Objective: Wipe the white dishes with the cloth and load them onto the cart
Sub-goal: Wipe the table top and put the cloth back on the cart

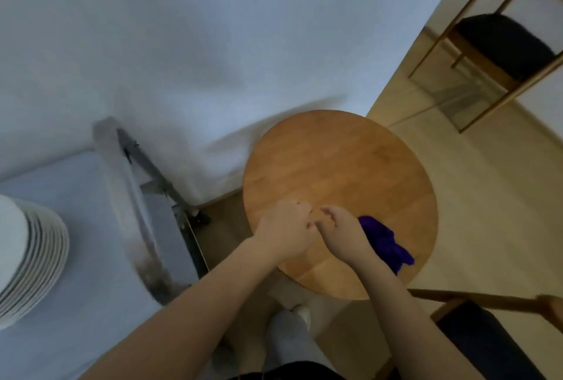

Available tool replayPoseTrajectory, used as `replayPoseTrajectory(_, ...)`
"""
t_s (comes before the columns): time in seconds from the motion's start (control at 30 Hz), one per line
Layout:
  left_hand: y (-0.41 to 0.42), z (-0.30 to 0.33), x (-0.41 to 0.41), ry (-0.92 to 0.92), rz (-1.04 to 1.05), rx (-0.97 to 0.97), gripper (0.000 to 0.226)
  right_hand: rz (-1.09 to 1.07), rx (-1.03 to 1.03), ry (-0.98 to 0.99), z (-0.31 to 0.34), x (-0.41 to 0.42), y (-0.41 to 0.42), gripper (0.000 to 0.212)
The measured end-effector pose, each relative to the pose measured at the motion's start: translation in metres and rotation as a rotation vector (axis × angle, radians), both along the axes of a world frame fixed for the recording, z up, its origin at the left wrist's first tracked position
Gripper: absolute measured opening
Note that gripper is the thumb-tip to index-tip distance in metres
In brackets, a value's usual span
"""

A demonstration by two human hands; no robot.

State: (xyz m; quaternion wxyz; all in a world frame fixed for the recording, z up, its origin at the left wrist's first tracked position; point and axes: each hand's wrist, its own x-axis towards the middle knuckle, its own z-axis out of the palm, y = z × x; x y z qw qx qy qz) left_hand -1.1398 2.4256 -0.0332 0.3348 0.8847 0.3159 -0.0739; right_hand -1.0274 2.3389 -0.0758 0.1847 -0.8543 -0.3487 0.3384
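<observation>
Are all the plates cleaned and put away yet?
Looks nearly finished. A stack of white round plates sits on the grey metal cart. The round wooden table holds only the crumpled purple cloth. The left hand and right hand hold nothing. No unwiped dish shows.

No text, label, brand, number or sign is readable anywhere in this view; the picture is blurred, and the surfaces show only plain colour or wood grain.
</observation>
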Motion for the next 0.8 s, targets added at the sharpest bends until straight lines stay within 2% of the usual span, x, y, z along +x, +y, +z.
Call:
replayPoseTrajectory(0.13,-0.03,-0.03,0.054,0.108,-0.107,-0.094,0.015,-0.128,-0.078,0.049,-0.032,0.053,-0.05,0.046)
replayPoseTrajectory(0.27,-0.059,-0.063,0.097,0.189,-0.163,-0.126,0.03,-0.211,-0.157,0.036,-0.064,0.092,-0.093,0.046)
replayPoseTrajectory(0.4,-0.078,-0.089,0.132,0.29,-0.206,-0.151,0.032,-0.206,-0.243,0.014,-0.094,0.115,-0.12,0.047)
replayPoseTrajectory(0.57,-0.093,-0.116,0.162,0.339,-0.194,-0.185,0.019,-0.166,-0.308,-0.019,-0.124,0.123,-0.133,0.045)
replayPoseTrajectory(0.8,-0.098,-0.131,0.176,0.329,-0.178,-0.229,0.02,-0.232,-0.309,-0.064,-0.141,0.129,-0.127,0.012)
